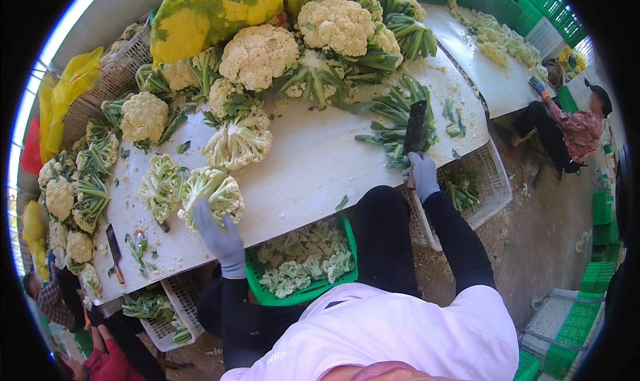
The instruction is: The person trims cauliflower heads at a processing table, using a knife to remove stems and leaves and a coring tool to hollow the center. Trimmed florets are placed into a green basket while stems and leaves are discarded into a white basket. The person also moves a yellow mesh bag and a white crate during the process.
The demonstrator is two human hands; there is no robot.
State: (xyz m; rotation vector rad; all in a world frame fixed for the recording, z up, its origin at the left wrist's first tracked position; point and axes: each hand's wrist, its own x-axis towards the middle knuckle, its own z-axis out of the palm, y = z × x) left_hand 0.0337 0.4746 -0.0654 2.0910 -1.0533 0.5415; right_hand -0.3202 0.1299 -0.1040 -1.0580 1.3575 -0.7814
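Note:
My left hand (219, 238), in a grey glove, is at a trimmed cauliflower head (216, 191) near the table's front edge. Thumb and fingers are spread over its near side; whether they grip it is unclear. My right hand (424, 173), also gloved, is closed around the handle of a broad dark-bladed knife (415, 128). The blade points away from me, above a pile of cut green leaves (392, 116). Another trimmed piece of cauliflower (161, 187) lies left of the one at my left hand, and a larger cut head (240, 141) sits just behind.
Leafy cauliflowers (260, 56) and a yellow mesh sack (215, 16) crowd the white table's (305, 156) far side. A second knife (115, 253) lies at left. Below are a green crate (350, 246) of florets and a white crate (492, 196) with leaves. Other people work on both sides.

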